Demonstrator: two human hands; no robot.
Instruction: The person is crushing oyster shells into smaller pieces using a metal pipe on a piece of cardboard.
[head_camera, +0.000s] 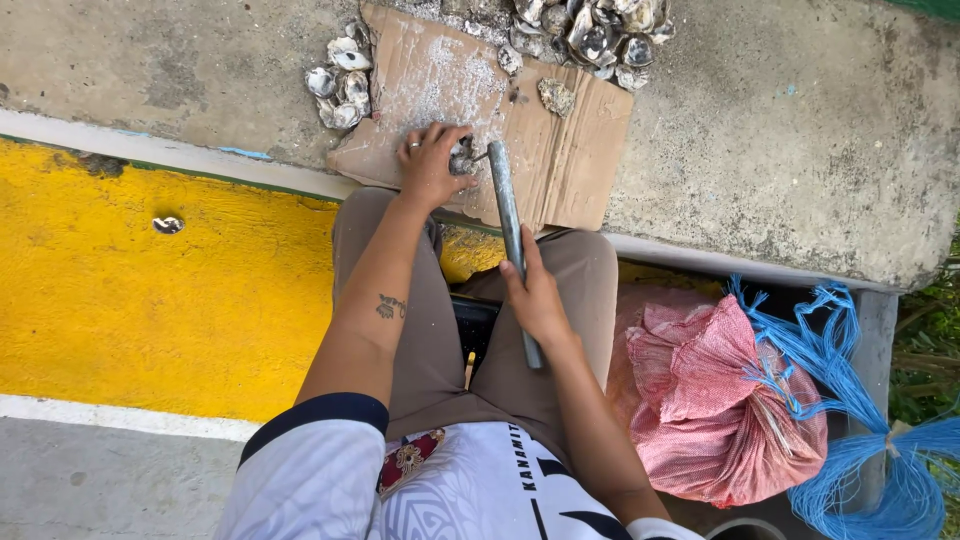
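Left hand (430, 165) pins an oyster (462, 157) at the near edge of the cardboard (560, 150); right hand (535, 295) is closed around a metal rod (510, 230), tip at the shell; the oyster looks hard, rough, brittle-edged, best held flat from above; a red mesh sack (720, 400) lies right, tied with blue cord (850, 400)

Outdoor concrete ledge in flat daylight, seen from above my lap.

I take the yellow painted band (150, 300) as my landmark: above it a thin pale stripe, then the rough grey concrete ledge (800, 120), stained and pitted; below it a white line and bare grey concrete floor (90, 480). Far right of the band sits a pink mesh sack (720, 410), blue cord bundles (880, 470) just beyond it, and what may be green foliage (925, 350) at the edge.
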